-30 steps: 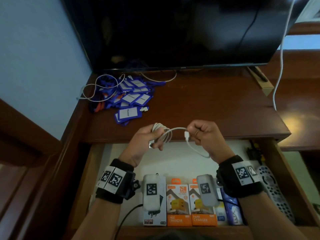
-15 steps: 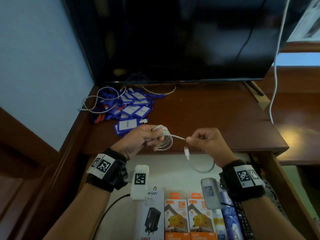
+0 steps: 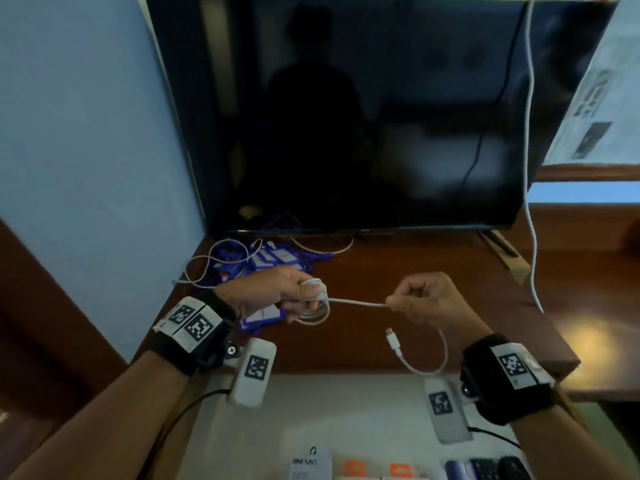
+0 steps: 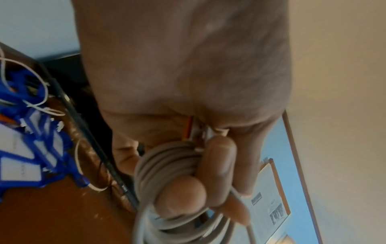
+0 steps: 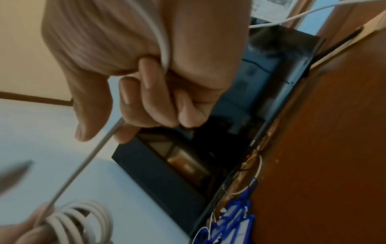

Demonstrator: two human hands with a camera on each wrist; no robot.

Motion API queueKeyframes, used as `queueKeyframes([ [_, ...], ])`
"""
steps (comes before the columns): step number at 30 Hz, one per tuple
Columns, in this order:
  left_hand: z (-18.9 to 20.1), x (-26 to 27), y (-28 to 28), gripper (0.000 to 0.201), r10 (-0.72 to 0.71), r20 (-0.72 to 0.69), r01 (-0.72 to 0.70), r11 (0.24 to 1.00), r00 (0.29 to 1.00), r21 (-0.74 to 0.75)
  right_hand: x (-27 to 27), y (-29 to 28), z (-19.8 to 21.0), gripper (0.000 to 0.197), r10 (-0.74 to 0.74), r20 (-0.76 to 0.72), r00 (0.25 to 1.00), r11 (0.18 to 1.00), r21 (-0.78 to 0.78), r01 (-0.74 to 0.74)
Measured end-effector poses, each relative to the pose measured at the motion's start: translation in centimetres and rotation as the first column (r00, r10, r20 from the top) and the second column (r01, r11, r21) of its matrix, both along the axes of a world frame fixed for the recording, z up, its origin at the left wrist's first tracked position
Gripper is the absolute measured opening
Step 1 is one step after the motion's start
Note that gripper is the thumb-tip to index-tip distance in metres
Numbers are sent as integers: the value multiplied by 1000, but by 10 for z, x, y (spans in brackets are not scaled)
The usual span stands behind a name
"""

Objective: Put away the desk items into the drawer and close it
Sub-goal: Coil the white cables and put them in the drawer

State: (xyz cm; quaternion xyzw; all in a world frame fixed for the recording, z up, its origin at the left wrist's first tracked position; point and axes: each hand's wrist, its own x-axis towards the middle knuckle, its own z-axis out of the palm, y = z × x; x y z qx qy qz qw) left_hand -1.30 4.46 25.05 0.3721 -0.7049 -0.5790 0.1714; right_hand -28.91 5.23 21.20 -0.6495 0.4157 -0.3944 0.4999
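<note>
My left hand (image 3: 277,292) grips a coiled white cable (image 3: 317,306) above the wooden desk (image 3: 415,271); its fingers curl round the loops of the coil (image 4: 167,165). A straight run of cable stretches right to my right hand (image 3: 419,299), which pinches the cable (image 5: 100,143) between thumb and fingers. The free end with its plug (image 3: 393,339) hangs in a loop below the right hand. The open drawer (image 3: 346,410) lies beneath both wrists.
A pile of blue tags (image 3: 270,258) and a second white cable (image 3: 207,268) lie at the desk's back left, before a dark TV (image 3: 346,116). Charger boxes (image 3: 353,469) and a remote (image 3: 498,467) sit in the drawer's front. Another white cable (image 3: 530,202) hangs at the right.
Both hands rose from over the drawer to above the desk top and moved apart, pulling the cable taut between them. The plug end slipped out and now dangles below the right hand.
</note>
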Motion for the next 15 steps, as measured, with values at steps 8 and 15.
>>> queueKeyframes([
  [8,57,31,-18,32,121,-25,-123,980,992,-155,6,-20,32,31,-45,-390,920,977,-208,-40],
  [15,96,50,-42,40,214,-102,-233,940,972,-250,-9,-44,61,15,-200,-275,940,950,-290,117],
])
